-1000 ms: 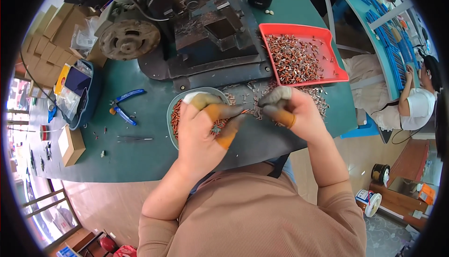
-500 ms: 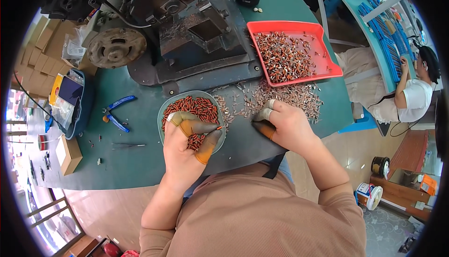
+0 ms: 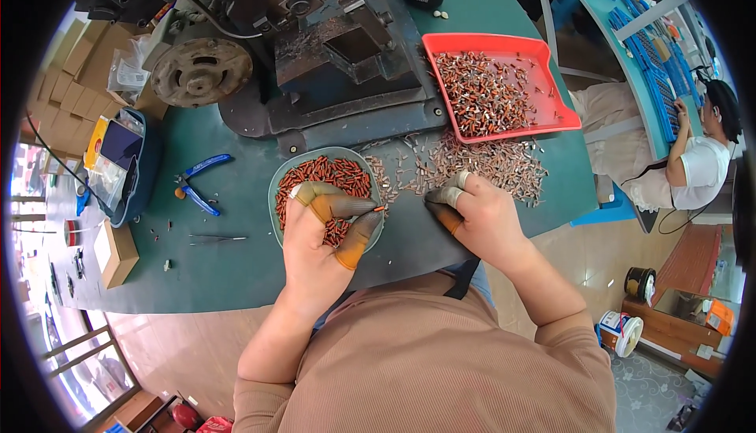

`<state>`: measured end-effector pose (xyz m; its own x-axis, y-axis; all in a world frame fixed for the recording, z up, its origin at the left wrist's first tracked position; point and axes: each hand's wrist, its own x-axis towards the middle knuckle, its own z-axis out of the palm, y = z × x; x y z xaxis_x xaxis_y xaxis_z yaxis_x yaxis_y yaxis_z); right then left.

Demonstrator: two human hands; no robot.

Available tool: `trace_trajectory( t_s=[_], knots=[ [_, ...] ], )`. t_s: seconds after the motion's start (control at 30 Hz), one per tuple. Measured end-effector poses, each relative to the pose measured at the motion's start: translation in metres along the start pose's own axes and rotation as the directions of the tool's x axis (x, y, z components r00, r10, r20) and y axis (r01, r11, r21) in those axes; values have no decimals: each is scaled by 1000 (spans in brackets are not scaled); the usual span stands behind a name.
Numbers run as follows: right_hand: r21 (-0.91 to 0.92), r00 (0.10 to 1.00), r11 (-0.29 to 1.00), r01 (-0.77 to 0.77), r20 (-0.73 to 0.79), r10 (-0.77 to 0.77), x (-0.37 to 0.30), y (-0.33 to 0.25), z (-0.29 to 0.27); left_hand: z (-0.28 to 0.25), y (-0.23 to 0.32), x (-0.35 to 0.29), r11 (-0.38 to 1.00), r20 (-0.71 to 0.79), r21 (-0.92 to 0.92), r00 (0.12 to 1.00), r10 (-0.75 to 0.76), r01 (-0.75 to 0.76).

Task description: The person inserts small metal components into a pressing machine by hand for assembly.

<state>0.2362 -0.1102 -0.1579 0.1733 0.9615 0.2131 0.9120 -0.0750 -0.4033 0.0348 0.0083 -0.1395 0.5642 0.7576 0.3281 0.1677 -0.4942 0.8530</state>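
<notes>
My left hand (image 3: 309, 248), with grey and orange finger covers, hangs over the near side of a pale green bowl (image 3: 275, 211). Its thumb and forefinger pinch a small orange-red cylindrical part (image 3: 380, 209) past the bowl's right rim. Many similar red parts (image 3: 327, 172) fill the bowl. To the right, my right hand (image 3: 484, 216), also in finger covers, is closed with its fingertips low by the near left edge of a loose pile of small silvery pieces (image 3: 504, 167). Whatever its fingers may hold is hidden.
A red tray (image 3: 551, 122) of small mixed pieces stands behind the pile. A heavy dark machine (image 3: 354, 110) occupies the back. Blue-handled pliers (image 3: 206, 165), tweezers (image 3: 218, 238) and a blue bin (image 3: 140, 185) lie left. A co-worker (image 3: 705, 149) sits far right.
My left hand has shifted slightly right, its pinched part moving a little nearer my right hand. My right hand stays closed in nearly the same place. The whole view has shifted slightly.
</notes>
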Motion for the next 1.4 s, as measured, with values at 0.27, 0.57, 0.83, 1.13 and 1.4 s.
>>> trace_trajectory(
  t_s=[0.27,0.57,0.83,1.13,1.4],
  knots=[
    [490,995,872,3,-89,47,15,-13,0,17,0,8,958,-34,-276,995,-92,79],
    [871,850,9,-490,476,228,23,-32,5,29,-4,5,994,2,-103,999,37,-37],
    [880,854,-87,-466,474,216,23,-36,14,20,-8,15,998,-131,-56,991,-40,33],
    [940,902,77,-334,295,315,50,-21,-4,-1,0,38,978,-145,162,977,159,-135],
    [957,943,249,-152,65,326,153,-22,-40,-8,-3,119,728,-276,544,730,625,-417]
  ],
)
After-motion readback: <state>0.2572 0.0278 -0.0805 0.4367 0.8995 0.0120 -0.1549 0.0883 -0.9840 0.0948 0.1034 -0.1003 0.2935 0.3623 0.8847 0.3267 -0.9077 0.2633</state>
